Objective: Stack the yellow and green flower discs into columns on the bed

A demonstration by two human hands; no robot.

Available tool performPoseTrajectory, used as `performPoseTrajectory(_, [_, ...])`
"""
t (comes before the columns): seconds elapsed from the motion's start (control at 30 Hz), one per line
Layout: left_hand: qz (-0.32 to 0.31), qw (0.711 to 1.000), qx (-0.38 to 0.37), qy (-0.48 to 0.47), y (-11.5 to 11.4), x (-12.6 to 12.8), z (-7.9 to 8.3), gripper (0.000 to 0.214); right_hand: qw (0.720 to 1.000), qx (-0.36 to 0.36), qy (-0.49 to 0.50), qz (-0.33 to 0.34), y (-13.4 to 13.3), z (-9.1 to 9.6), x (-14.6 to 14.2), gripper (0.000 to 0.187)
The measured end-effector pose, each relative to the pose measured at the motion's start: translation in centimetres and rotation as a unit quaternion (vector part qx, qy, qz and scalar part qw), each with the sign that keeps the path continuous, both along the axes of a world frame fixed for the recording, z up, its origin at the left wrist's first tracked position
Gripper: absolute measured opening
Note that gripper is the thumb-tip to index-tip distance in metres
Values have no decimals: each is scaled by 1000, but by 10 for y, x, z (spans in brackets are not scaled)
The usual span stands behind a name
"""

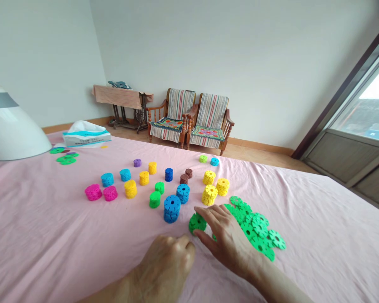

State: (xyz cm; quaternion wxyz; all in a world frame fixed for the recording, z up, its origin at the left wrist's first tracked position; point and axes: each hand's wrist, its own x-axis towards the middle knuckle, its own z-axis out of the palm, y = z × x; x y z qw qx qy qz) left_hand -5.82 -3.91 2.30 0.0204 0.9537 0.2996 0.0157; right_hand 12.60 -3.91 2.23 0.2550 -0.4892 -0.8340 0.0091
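Note:
My right hand (225,235) reaches over a short stack of green notched discs (197,223). Its thumb is at the near side of the stack and its fingers are at the far side, touching or nearly so. My left hand (169,263) is closed in a fist just nearer and to the left; whatever its fingers hold, if anything, is hidden. Loose green notched discs (255,229) lie in a pile beside and partly behind my right hand. Two blue stacks, the nearer blue stack (172,209) and the farther blue stack (183,193), stand left of the green one.
Farther off on the pink cloth (66,227) stand yellow stacks (210,195), magenta stacks (93,192), brown stacks (184,179) and small green stacks (154,199). A tissue box (87,136) and a white appliance (14,130) occupy the far left, near several loose discs (67,158).

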Motion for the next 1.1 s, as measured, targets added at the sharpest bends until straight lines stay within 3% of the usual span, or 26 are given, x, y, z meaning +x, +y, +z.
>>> performPoseTrajectory(0.2, [-7, 1000, 28, -3, -12, 6, 0, 25, 999, -34, -9, -4, 0, 1, -1, 34])
performPoseTrajectory(0.47, [-94, 993, 57, -36, -9, 16, -26, 17, 998, -9, 65, 12, -4, 2, 8, 37])
performPoseTrajectory(0.67, [-107, 994, 9, -23, -8, 17, -20, 14, 976, 11, 166, -144, 6, 11, 55, 16])
performPoseTrajectory(0.8, [-79, 997, 6, -12, -11, 17, -15, 18, 980, -73, 118, -144, 10, 6, 81, 8])
performPoseTrajectory(0.87, [-66, 998, 10, -18, -12, 17, -14, 20, 984, -101, 71, -131, 8, 3, 85, 17])
performPoseTrajectory(0.97, [-68, 998, 7, -15, -13, 17, -14, 19, 986, -112, 4, -124, 4, 4, 83, 28])
performPoseTrajectory(1.1, [-66, 998, 9, -6, -13, 18, -14, 18, 985, -109, -53, -120, 1, 12, 76, 15])
